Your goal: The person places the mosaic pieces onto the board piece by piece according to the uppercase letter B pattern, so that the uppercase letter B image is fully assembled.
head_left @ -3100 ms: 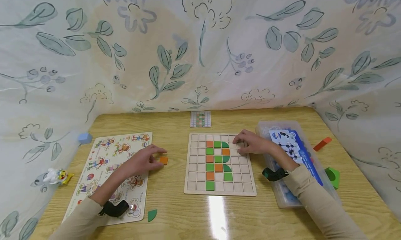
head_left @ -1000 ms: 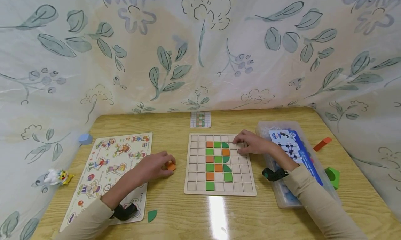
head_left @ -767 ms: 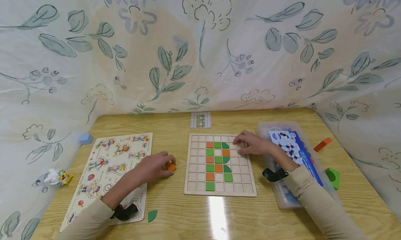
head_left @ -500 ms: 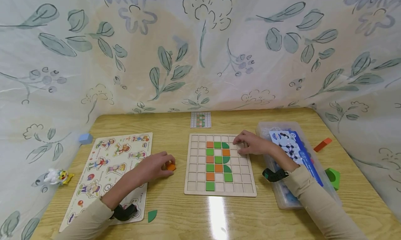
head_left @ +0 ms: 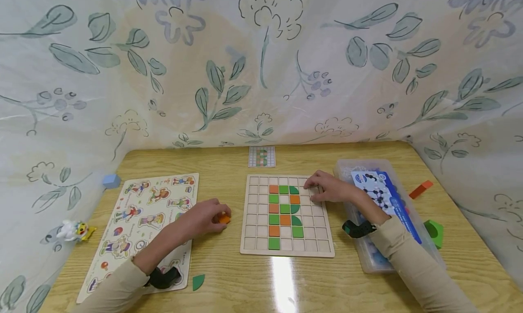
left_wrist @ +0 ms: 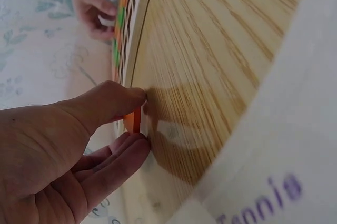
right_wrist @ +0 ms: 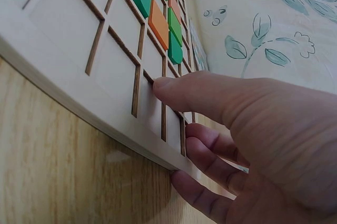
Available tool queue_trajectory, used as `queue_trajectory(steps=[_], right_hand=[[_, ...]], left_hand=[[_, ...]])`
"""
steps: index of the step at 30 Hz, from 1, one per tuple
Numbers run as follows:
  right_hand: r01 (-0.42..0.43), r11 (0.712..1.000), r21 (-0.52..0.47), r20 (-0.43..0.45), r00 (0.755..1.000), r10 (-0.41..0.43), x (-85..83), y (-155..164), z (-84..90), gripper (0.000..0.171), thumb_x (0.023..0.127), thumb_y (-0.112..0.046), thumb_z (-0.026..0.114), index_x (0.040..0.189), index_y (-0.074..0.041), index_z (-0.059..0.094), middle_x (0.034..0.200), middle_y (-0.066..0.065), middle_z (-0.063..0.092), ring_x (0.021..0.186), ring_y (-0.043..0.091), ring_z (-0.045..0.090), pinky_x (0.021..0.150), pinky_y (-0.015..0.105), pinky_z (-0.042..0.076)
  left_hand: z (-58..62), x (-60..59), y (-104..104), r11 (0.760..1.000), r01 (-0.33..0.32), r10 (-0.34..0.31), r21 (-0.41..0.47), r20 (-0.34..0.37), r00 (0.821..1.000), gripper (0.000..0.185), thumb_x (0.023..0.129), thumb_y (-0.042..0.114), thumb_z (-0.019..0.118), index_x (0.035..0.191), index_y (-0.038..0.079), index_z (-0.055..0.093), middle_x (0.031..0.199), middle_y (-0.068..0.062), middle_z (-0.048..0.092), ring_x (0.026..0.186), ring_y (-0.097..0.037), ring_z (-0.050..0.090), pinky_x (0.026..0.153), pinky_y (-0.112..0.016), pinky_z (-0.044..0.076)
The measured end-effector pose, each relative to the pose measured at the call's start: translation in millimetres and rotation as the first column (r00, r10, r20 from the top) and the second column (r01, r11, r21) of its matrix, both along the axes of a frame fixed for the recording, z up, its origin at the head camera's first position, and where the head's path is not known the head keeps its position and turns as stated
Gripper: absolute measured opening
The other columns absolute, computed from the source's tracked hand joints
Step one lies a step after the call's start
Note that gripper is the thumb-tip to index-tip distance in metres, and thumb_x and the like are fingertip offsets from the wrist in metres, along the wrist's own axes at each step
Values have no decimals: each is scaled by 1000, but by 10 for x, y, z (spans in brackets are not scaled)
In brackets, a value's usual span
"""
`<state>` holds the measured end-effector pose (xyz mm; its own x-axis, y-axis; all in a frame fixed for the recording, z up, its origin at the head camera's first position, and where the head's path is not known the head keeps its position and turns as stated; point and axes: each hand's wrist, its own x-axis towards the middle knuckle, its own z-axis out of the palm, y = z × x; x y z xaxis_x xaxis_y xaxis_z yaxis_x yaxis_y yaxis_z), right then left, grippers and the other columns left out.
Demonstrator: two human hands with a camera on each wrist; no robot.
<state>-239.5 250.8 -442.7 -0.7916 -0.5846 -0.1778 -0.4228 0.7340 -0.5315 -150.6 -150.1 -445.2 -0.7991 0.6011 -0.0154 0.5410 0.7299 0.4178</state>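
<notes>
Orange tile (head_left: 224,219); green-orange grid board (head_left: 286,215).

Glossy wooden table (head_left: 286,281), matt wooden grid board (head_left: 249,213), clear plastic box (head_left: 367,258)

orange tile (head_left: 224,219) | on edge on table | left of grid board (head_left: 253,240)

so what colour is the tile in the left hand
Orange tile, pinched by the left hand; clearest in the head view.
</notes>
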Motion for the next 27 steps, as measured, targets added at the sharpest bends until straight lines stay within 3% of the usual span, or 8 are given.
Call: queue_trajectory(steps=[6,11,15,22,27], right_hand=[[-9,1000,-7,-10,1000,9,-2,-1,-12,30,88,-20,70,116,-13,65,115,9,53,104,23,51,88,37,43],[-8,1000,-11,-13,1000,8,-3,4,-16,30,88,-19,70,116,-12,65,115,10,53,104,23,50,89,37,43],[-2,1000,-9,-12,1000,2,-4,7,-17,30,88,-20,70,117,-13,65,115,9,53,104,22,50,89,37,43],[-8,1000,-18,-18,1000,7,1,1,-13,29,88,-20,70,116,-12,64,116,10,53,105,24,50,89,39,43],[12,1000,-6,1,1000,-12,12,6,2,29,89,-20,69,117,-14,64,117,9,52,107,23,49,92,40,42]], left_hand=[[-17,-9,139,998,61,-60,9,-60,996,22,85,18,72,107,16,71,91,2,58,73,-5,47,64,-17,43],[41,7,363,989,134,-125,62,-125,984,23,86,17,72,109,18,71,94,4,56,76,-6,47,65,-16,43],[83,49,574,970,230,-216,78,-150,965,23,87,17,71,110,16,71,97,2,56,78,-8,49,67,-14,43],[60,149,907,929,370,-359,18,-200,912,21,90,20,68,111,18,71,99,2,57,80,-4,48,69,-9,41],[88,222,1066,916,401,-394,7,-182,901,19,91,23,68,109,20,70,98,3,57,81,-4,49,70,-7,38]])
